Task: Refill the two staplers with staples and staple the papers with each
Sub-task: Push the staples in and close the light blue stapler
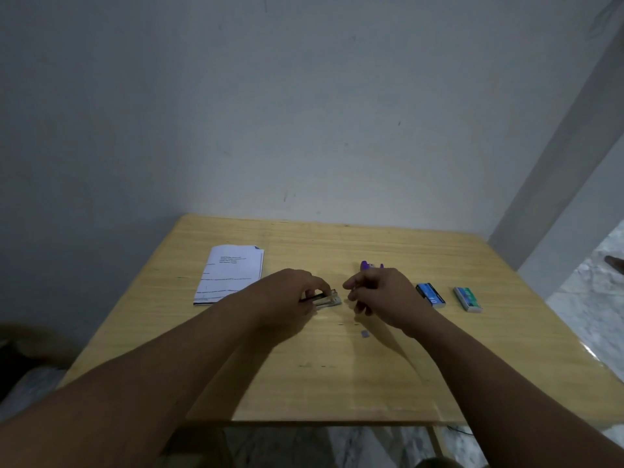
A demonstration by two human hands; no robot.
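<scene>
My left hand point(292, 292) grips a small metal stapler point(327, 300) that lies on the wooden table point(337, 383) near its middle. Just right of it, my right hand point(381, 295) has its fingers pinched together; what they hold is too small to make out. A purple stapler point(369, 265) peeks out behind my right hand. A blue staple box point(430, 294) and a green staple box point(467, 298) lie to the right. The stack of printed papers point(229, 273) lies at the left. A tiny grey scrap point(364, 333) rests in front of my right hand.
The table stands against a plain grey wall point(304, 113). To the right a wall corner and a marble floor point(591, 298) show past the table's edge. A dark bundle point(23, 346) sits at the lower left beside the table.
</scene>
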